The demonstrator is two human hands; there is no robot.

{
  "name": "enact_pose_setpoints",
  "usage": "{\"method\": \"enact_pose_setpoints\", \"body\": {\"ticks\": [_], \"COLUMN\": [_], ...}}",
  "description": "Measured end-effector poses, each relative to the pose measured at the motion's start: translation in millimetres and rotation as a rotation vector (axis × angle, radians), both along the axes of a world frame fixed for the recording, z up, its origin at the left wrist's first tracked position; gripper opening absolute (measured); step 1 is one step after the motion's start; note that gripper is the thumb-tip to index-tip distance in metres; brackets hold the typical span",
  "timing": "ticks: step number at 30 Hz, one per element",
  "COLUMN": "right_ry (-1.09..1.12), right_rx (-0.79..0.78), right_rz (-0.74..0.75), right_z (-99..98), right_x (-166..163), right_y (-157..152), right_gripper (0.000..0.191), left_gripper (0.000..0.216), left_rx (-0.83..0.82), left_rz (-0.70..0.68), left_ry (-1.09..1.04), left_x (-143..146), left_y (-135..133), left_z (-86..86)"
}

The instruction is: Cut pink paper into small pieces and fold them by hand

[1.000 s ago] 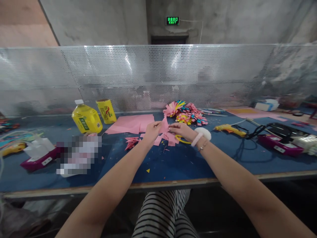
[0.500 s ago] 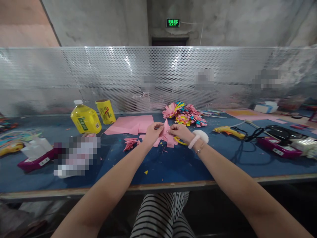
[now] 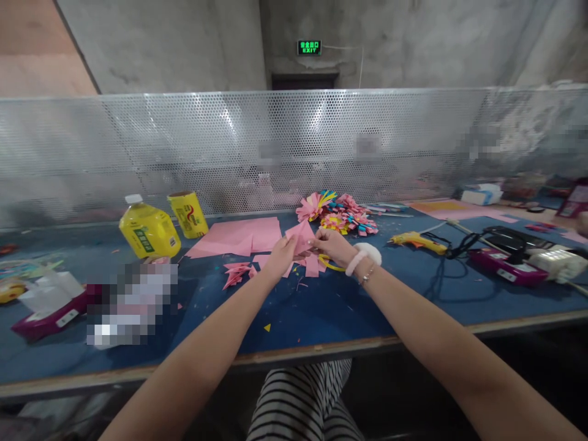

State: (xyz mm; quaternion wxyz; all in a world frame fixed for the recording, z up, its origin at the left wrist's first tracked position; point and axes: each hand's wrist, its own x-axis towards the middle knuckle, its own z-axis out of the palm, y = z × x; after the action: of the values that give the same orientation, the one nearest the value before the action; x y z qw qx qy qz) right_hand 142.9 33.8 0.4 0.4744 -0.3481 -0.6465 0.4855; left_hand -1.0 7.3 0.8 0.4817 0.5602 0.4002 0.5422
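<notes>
Held paper [image 3: 301, 237] front-left of flowers [image 3: 339, 219] | screen [image 3: 220, 153] behind flowers, contact unclear

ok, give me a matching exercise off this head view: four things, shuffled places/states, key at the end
Things
1. pink paper piece
2. yellow jug
3. paper flowers
4. exit sign

Places or states
A. lit green, on the wall
B. held between the left hand and the right hand
C. in a pink, yellow and blue heap
D. just left of the yellow canister

Pairs: 1-B, 2-D, 3-C, 4-A
</notes>
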Motion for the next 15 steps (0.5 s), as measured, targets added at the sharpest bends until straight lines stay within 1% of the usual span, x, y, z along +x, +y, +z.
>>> {"method": "enact_pose_setpoints", "body": {"ticks": [1, 3, 6, 10, 12, 15], "right_ry": [0.012, 0.039, 0.09, 0.115, 0.096, 0.045], "right_rx": [0.006, 0.022, 0.025, 0.002, -0.018, -0.07], "right_rz": [-0.012, -0.042, -0.081, -0.111, -0.1, -0.039], "right_z": [-0.2, -0.4, 0.7, 3.0, 2.8, 0.8], "right_x": [-0.2, -0.6, -0.6, 0.4, 1.1, 1.9], "right_y": [1.0, 2.5, 2.2, 0.2, 0.6, 2.2], "right_gripper": [0.037, 0.036, 0.033, 0.026, 0.025, 0.029], "left_gripper": [0.019, 0.017, 0.012, 0.012, 0.013, 0.017], "left_rx": [-0.046, -0.081, -0.124, -0.168, -0.152, -0.09], "left_rz": [-0.006, -0.017, -0.04, -0.058, -0.074, -0.056], "left_ry": [-0.081, -0.187, -0.256, -0.292, -0.282, -0.23], "left_x": [0.4, -0.1, -4.0, -9.9, -11.8, -13.9], "left_y": [-0.4, -0.6, 1.0, 6.6, 10.4, 16.6], "left_z": [0.5, 1.1, 0.6, -3.7, -7.0, -12.3]}}
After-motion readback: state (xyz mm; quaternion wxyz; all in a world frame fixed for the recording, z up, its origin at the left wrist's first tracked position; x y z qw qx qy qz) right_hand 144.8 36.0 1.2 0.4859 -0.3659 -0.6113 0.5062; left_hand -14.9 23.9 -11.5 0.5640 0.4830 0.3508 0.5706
